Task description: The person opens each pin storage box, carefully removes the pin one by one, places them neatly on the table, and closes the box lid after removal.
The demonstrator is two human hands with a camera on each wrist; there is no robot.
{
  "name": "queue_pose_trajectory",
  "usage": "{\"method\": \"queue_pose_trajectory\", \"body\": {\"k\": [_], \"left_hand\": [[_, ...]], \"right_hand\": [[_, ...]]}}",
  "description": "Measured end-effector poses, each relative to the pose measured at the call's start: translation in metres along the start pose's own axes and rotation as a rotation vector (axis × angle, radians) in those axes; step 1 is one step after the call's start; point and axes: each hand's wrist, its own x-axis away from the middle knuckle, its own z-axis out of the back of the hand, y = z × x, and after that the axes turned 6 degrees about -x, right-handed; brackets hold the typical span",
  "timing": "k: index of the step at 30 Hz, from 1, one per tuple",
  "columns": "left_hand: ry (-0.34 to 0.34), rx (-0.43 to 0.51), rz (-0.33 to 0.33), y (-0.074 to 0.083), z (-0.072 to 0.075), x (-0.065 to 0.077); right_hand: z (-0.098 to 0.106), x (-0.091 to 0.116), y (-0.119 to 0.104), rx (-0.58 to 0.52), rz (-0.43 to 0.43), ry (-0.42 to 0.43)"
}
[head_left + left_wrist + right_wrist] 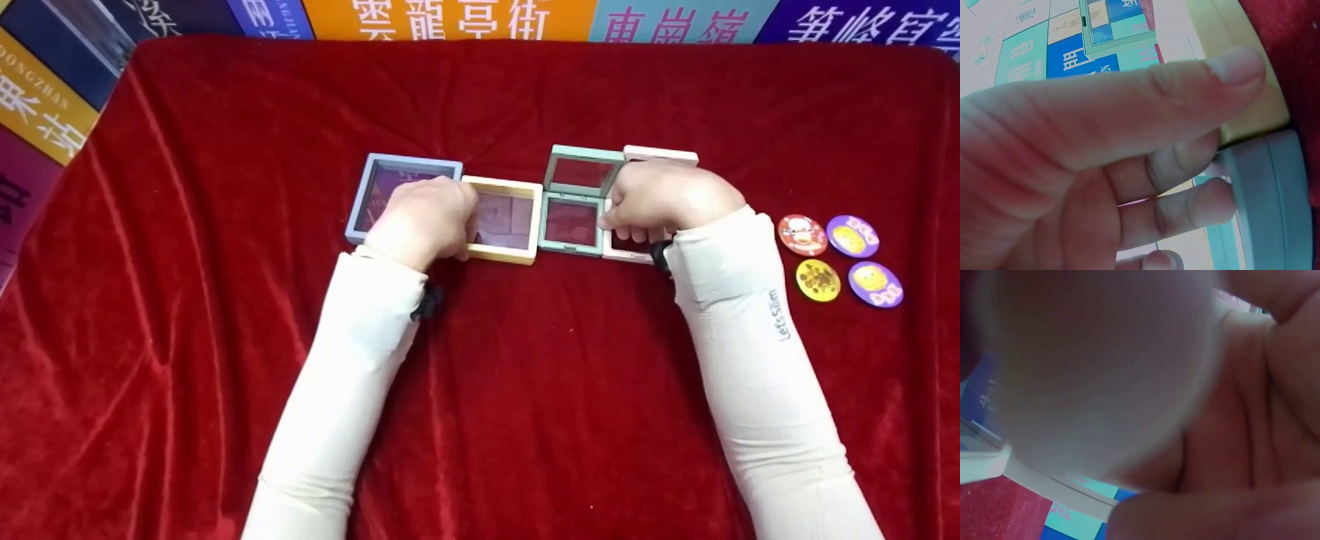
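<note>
Four square display frames with clear windows stand side by side on red cloth. My left hand (427,217) is at the joint between the blue frame (362,199) and the yellow frame (537,225). In the left wrist view its thumb (1185,101) lies along the yellow frame's edge, with curled fingertips beside the blue-grey frame (1269,197). My right hand (667,199) grips the pale pink frame (660,154), covering much of it. Left of that hand, the green frame (571,249) stands hinged open, its lid raised. A blurred finger fills much of the right wrist view.
Several round badges lie right of the right forearm: a red badge (802,235), a yellow badge (817,280), and purple ones such as the upper purple badge (853,236). Colourful panels with large characters (457,19) border the back of the red cloth (525,390).
</note>
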Motion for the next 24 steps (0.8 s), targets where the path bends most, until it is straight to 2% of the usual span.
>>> {"method": "queue_pose_trajectory", "body": {"k": [4, 6, 8, 12, 15, 18, 24], "left_hand": [[-0.018, 0.007, -0.008, 0.002, 0.001, 0.000], [-0.001, 0.018, -0.022, 0.005, 0.002, 0.001], [0.062, 0.026, -0.042, 0.009, 0.002, 0.001], [0.256, 0.033, -0.069, 0.019, 0.005, 0.001], [0.326, 0.038, -0.076, 0.024, 0.005, 0.001], [0.348, 0.031, -0.088, 0.026, 0.004, 0.000], [0.361, 0.024, -0.103, 0.021, 0.003, 0.001]], "right_hand": [[0.000, -0.001, 0.000, -0.003, -0.009, 0.000], [0.000, -0.001, 0.000, 0.006, -0.005, 0.003], [0.000, -0.001, 0.000, 0.011, -0.005, 0.006], [0.000, 0.002, -0.001, 0.055, 0.007, 0.032], [-0.002, 0.009, -0.002, 0.084, 0.007, 0.067], [-0.004, 0.022, -0.006, 0.160, 0.029, 0.143], [-0.015, 0.056, -0.019, 0.348, 0.167, 0.339]]}}
